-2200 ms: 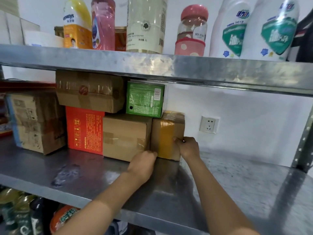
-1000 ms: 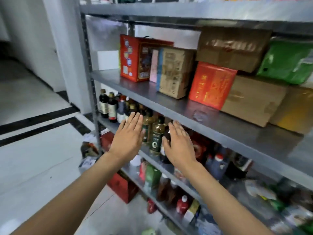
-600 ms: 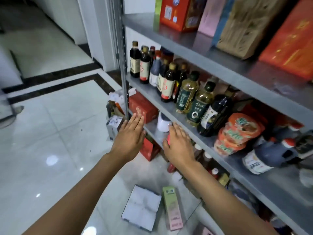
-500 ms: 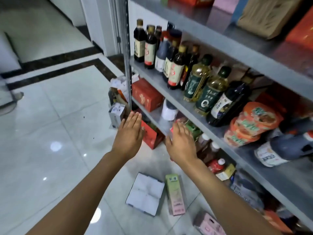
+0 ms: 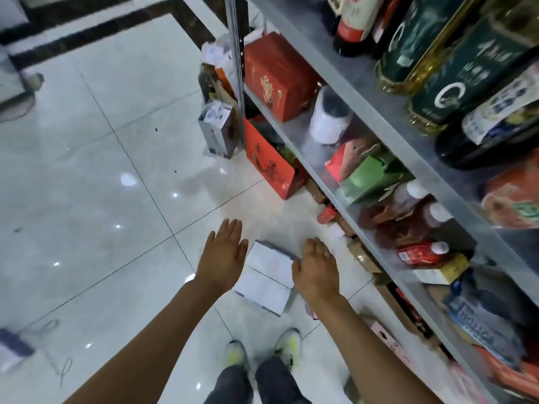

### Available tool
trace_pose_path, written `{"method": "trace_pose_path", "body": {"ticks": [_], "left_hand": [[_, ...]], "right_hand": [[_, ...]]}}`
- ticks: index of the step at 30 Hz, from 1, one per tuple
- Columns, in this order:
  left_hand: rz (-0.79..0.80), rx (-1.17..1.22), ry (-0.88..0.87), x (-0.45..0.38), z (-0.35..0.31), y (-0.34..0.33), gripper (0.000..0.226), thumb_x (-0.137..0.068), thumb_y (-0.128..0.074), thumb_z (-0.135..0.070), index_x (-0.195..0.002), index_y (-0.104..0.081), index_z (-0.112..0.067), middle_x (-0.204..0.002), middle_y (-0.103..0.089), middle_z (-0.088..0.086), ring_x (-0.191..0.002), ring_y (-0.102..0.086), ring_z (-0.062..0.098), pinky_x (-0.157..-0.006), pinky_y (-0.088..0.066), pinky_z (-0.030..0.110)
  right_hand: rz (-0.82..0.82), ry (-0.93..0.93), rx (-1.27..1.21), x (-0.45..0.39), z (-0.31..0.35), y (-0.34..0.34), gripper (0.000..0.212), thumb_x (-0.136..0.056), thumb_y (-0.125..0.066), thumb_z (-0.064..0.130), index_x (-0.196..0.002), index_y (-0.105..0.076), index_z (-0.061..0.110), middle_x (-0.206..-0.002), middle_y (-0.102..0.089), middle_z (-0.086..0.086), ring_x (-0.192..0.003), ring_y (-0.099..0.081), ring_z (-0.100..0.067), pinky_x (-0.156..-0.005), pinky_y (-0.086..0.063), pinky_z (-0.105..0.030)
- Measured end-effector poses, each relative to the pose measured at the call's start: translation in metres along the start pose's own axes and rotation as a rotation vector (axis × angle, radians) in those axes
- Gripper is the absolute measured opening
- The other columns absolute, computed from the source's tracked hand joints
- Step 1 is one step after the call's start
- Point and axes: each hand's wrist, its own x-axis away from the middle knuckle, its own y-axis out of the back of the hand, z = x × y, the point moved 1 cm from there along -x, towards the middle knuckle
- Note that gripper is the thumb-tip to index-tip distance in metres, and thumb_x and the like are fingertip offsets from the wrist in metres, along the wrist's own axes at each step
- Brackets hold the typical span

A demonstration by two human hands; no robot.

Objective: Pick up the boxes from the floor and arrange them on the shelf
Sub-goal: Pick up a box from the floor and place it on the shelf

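A flat white box (image 5: 267, 277) lies on the tiled floor just ahead of my feet. My left hand (image 5: 223, 258) hovers over its left edge, fingers spread and empty. My right hand (image 5: 316, 269) hovers over its right edge, also open and empty, hiding the box's right corner. A pink box (image 5: 385, 339) lies on the floor to the right, by the foot of the metal shelf (image 5: 376, 115). Another box beside the white one is mostly hidden under my right wrist.
The shelf fills the right side, with dark bottles (image 5: 443, 74), a red box (image 5: 277, 77) and a white roll (image 5: 329, 115). A red bag (image 5: 268, 161) and a small grey box (image 5: 217, 126) stand by the shelf post. Glossy tiles spread to the left.
My view has dropped from the box shelf down to the floor. Both hands let go of the shelved box and have come down, open, over the white box.
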Motion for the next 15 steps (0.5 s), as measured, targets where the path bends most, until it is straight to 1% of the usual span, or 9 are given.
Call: {"method": "trace_pose_path", "body": {"ticks": [1, 3, 7, 10, 12, 15], "left_hand": [[0.015, -0.015, 0.008, -0.003, 0.003, -0.010, 0.059, -0.100, -0.016, -0.038, -0.150, -0.024, -0.007, -0.157, -0.026, 0.006, -0.148, -0.012, 0.022, -0.118, -0.015, 0.040], [0.056, -0.036, 0.027, -0.012, 0.010, -0.039, 0.054, -0.103, -0.023, -0.033, -0.151, -0.022, -0.008, -0.158, -0.023, 0.006, -0.148, -0.010, 0.021, -0.119, -0.013, 0.039], [0.172, -0.097, 0.082, -0.026, 0.039, -0.107, 0.054, -0.103, -0.028, -0.030, -0.151, -0.019, -0.008, -0.159, -0.020, 0.006, -0.148, -0.009, 0.020, -0.118, -0.012, 0.038], [0.285, -0.132, 0.100, -0.035, 0.063, -0.169, 0.055, -0.103, -0.027, -0.030, -0.152, -0.016, -0.007, -0.160, -0.017, 0.006, -0.149, -0.008, 0.019, -0.118, -0.012, 0.037], [0.326, -0.125, 0.110, -0.041, 0.075, -0.202, 0.056, -0.103, -0.029, -0.030, -0.152, -0.014, -0.007, -0.160, -0.016, 0.008, -0.148, -0.012, 0.021, -0.117, -0.016, 0.036], [0.413, -0.068, 0.165, -0.053, 0.104, -0.267, 0.058, -0.103, -0.032, -0.030, -0.153, -0.011, -0.007, -0.159, -0.017, 0.010, -0.147, -0.017, 0.023, -0.114, -0.023, 0.034]], "right_hand": [[0.016, -0.007, -0.001, -0.004, -0.007, -0.011, 0.055, -0.091, -0.056, 0.025, -0.138, -0.043, -0.001, -0.144, -0.045, -0.021, -0.134, -0.041, -0.034, -0.109, -0.036, -0.041], [0.069, -0.022, 0.011, -0.016, -0.023, -0.039, 0.056, -0.094, -0.051, 0.029, -0.142, -0.038, 0.003, -0.147, -0.041, -0.018, -0.137, -0.037, -0.031, -0.111, -0.033, -0.038], [0.165, -0.044, 0.015, -0.040, -0.044, -0.104, 0.060, -0.097, -0.046, 0.030, -0.147, -0.028, 0.003, -0.151, -0.034, -0.016, -0.139, -0.033, -0.029, -0.110, -0.030, -0.036], [0.220, -0.079, 0.022, -0.059, -0.056, -0.164, 0.056, -0.095, -0.047, 0.029, -0.143, -0.033, 0.003, -0.145, -0.040, -0.017, -0.133, -0.038, -0.031, -0.107, -0.031, -0.037], [0.225, -0.084, 0.027, -0.069, -0.062, -0.196, 0.051, -0.094, -0.047, 0.027, -0.138, -0.038, 0.002, -0.138, -0.045, -0.017, -0.127, -0.042, -0.033, -0.103, -0.034, -0.038], [0.288, -0.126, 0.010, -0.089, -0.073, -0.266, 0.044, -0.093, -0.047, 0.024, -0.132, -0.042, 0.003, -0.134, -0.047, -0.016, -0.124, -0.045, -0.032, -0.100, -0.036, -0.038]]}}
